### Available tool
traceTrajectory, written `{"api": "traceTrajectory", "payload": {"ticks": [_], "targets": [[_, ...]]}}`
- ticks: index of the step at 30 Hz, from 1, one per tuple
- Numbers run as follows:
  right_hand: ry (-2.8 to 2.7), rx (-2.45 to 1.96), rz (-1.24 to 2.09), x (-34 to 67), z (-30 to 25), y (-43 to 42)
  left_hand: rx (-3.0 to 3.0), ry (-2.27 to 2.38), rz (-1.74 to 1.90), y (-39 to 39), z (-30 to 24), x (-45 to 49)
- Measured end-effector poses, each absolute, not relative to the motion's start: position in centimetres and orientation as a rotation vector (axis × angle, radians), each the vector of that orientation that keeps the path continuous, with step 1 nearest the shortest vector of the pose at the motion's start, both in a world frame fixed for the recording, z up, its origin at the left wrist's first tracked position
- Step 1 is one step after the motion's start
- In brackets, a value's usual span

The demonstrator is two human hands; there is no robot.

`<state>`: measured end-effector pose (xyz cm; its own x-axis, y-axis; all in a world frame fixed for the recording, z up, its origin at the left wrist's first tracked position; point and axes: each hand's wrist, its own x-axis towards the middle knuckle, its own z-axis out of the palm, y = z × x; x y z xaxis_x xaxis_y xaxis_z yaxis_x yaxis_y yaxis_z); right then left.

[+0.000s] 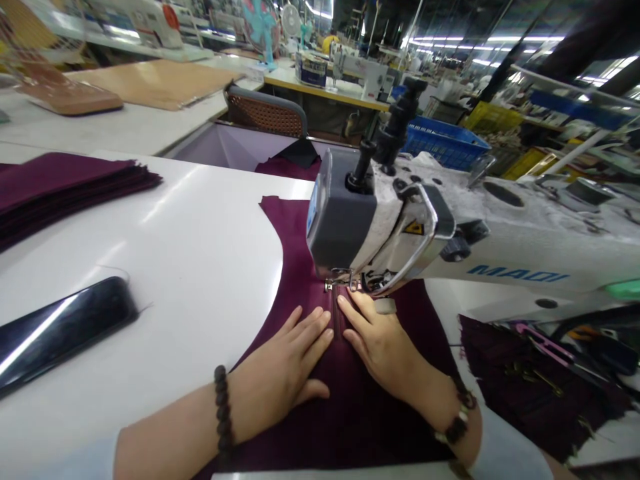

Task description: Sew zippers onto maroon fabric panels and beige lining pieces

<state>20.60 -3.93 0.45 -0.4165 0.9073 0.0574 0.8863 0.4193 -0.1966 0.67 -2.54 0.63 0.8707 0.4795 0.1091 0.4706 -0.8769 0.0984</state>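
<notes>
The left hand point(283, 370) and right hand point(385, 347) lie unclenched, fingers outstretched, flat on purple cloth point(350, 407) just before the sewing machine's point(490, 233) needle area.

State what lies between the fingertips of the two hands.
The head view shows a narrow dark strip, seemingly a zipper, between the left hand and the right hand, on the maroon fabric.

The cloth point(360, 413) looks matt (the tabletop point(210, 253), glossy).

Fabric point(345, 417) lies under the sewing machine point(440, 233) (phone point(65, 333) at left).
</notes>
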Motion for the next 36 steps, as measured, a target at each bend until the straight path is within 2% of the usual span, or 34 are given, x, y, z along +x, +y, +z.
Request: {"api": "traceTrajectory", "payload": {"ticks": [15,27,36], "targets": [[-2.607,-1.613,0.091,20.7,1.1,-1.0,2.858,0.682,0.279,1.3,0.0,0.4],[-2.687,-1.602,-0.048,20.3,2.1,-0.8,2.912,0.755,0.344,0.5,-0.4,0.5],[-2.650,-1.576,0.110,20.6,1.8,0.6,2.867,0.763,0.352,1.8,-0.3,0.6]]}}
